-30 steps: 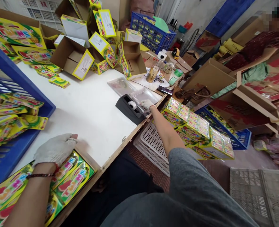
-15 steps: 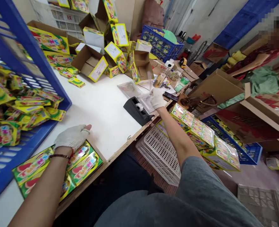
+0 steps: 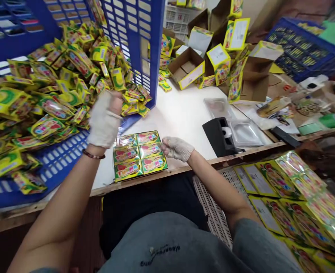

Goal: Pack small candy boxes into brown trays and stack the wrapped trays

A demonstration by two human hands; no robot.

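A flat pack of yellow-green candy boxes (image 3: 139, 153) lies at the white table's near edge (image 3: 184, 113). My right hand (image 3: 176, 148), in a white glove, is a closed fist touching the pack's right side; I cannot see what it pinches. My left hand (image 3: 103, 119), also gloved and blurred, is raised above the pack's left corner with its fingers curled, and its contents are hidden. Just behind it, a tilted blue crate (image 3: 139, 45) spills a pile of small yellow packets (image 3: 56, 83).
A black tape dispenser (image 3: 218, 136) and clear plastic trays (image 3: 245, 132) sit to the right on the table. Open yellow cartons (image 3: 187, 68) crowd the far side. Wrapped box stacks (image 3: 298, 189) and a white basket (image 3: 213, 204) lie low on the right.
My right hand left the tape dispenser and came back to the pack, now closed. My left hand lifted off the pack. My view swung left toward the crate.
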